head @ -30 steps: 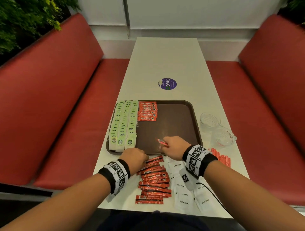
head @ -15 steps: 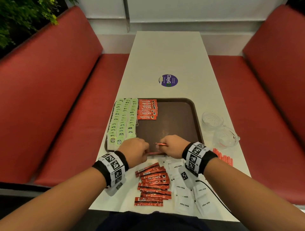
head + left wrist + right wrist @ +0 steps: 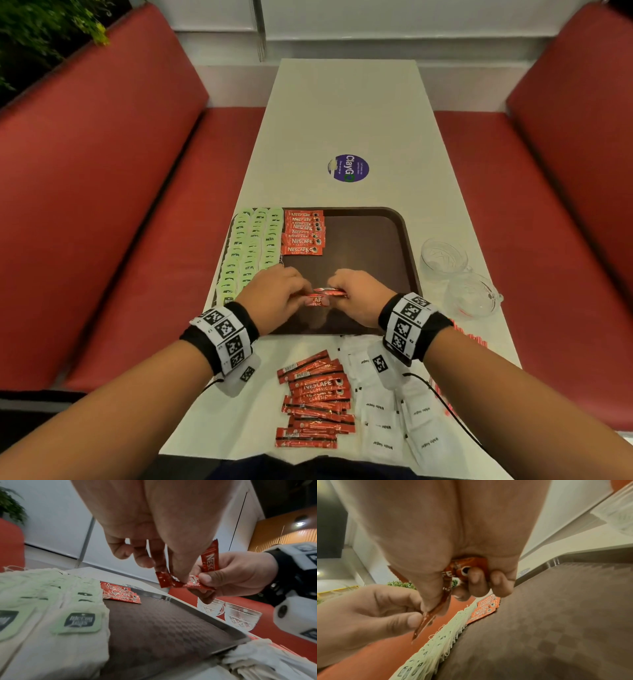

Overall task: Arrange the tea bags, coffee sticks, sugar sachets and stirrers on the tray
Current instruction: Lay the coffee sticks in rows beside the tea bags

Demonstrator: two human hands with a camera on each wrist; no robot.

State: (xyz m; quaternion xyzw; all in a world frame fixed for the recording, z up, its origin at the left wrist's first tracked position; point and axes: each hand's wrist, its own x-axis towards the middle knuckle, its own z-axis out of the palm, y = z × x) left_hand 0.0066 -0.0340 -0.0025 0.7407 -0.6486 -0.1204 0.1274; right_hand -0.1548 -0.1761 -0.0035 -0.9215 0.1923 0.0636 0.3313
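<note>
- The left hand (image 3: 274, 298) and right hand (image 3: 359, 296) hover knuckles-up over the near half of the dark brown rectangular plastic tray (image 3: 409, 260), fingers curled, each pinching the small bunch of red Nescafé coffee sticks (image 3: 323, 297) held between them.
- The tray lies on a long white surface (image 3: 346, 113) between red padded benches (image 3: 113, 212), with a white wall at 12 o'clock.
- The held sticks run lengthwise from 9 to 3 o'clock; there seem to be two or three, though fingers hide most.
- On the tray, pale green tea bags (image 3: 251, 246) fill the 9 o'clock side, a red stick stack (image 3: 303, 233) just beside them.
- Loose red sticks (image 3: 315, 404) and white sugar sachets (image 3: 390, 418) lie at 6 o'clock, off the tray.
</note>
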